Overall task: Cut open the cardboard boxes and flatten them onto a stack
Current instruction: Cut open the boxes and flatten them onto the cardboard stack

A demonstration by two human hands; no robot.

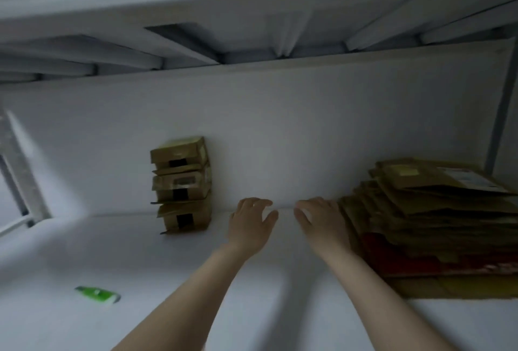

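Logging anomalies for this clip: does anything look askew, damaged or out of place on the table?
Nothing looks spilled or damaged. The flattened cardboard stack at the right is ragged, with its sheets staggered rather than squared. The green cutter lies alone at the left.

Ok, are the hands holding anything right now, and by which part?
Nothing is held. Both the left hand and the right hand are open; the right one is beside the edge of the flattened stack. The green cutter lies apart, untouched.

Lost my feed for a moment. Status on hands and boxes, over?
Hands open, empty: left hand, right hand, above the table. Three whole boxes stacked at the wall; flattened stack beside right hand. Green cutter lies apart, front left. Nothing blocking.
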